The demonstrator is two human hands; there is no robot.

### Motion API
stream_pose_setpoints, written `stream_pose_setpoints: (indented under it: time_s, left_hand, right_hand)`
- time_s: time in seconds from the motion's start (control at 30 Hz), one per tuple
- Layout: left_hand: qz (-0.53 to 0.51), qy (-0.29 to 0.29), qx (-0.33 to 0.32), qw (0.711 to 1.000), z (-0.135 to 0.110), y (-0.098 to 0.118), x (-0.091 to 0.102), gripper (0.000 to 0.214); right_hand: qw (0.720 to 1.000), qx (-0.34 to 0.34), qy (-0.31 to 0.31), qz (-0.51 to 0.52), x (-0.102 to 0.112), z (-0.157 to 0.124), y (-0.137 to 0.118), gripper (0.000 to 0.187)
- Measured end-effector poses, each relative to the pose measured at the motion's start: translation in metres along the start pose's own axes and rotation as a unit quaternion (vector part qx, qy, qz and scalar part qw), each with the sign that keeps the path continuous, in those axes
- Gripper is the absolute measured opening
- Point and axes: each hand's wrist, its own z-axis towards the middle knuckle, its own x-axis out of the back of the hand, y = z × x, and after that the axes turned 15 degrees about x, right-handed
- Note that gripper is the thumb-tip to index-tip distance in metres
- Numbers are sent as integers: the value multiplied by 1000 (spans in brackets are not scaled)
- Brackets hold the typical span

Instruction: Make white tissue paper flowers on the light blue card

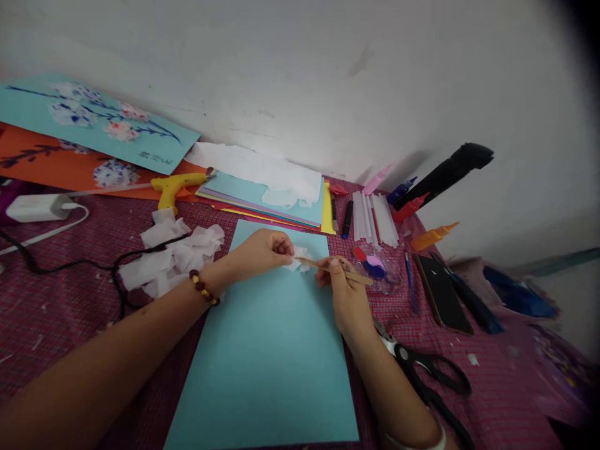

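My left hand [262,253] is over the upper part of a light blue paper sheet [274,362], its thumb and fingers pinched on a small white paper piece. Against those fingertips sits a crumpled white paper cluster [304,252] on the sheet. My right hand [349,297] grips a flat wooden craft stick [359,277], whose far tip touches the white paper. Part of the cluster is hidden behind my left fingers. Left of the sheet, a loose pile of white paper pieces [175,259] lies near my left forearm.
Black-handled scissors [422,369] lie beside my right forearm. At the right are a paint palette [375,265], glue sticks [375,219], a brush [410,284] and a phone [443,294]. A yellow glue gun [175,186] and finished flower pictures [154,147] are at the back left.
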Motion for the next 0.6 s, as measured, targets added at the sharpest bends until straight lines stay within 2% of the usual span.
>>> stream_pose_setpoints:
  time_s: [0.17,0.4,0.6]
  left_hand:
    - [67,60,-16,996,9,-7,-8,6]
    - [93,98,-27,990,9,-13,-12,6]
    - [86,76,-37,993,12,-16,-8,9]
  right_hand:
    - [1000,1,16,10,1,0,-1,29]
    - [991,12,104,79,5,-3,-2,25]
    - [998,44,23,28,-1,-6,-10,27]
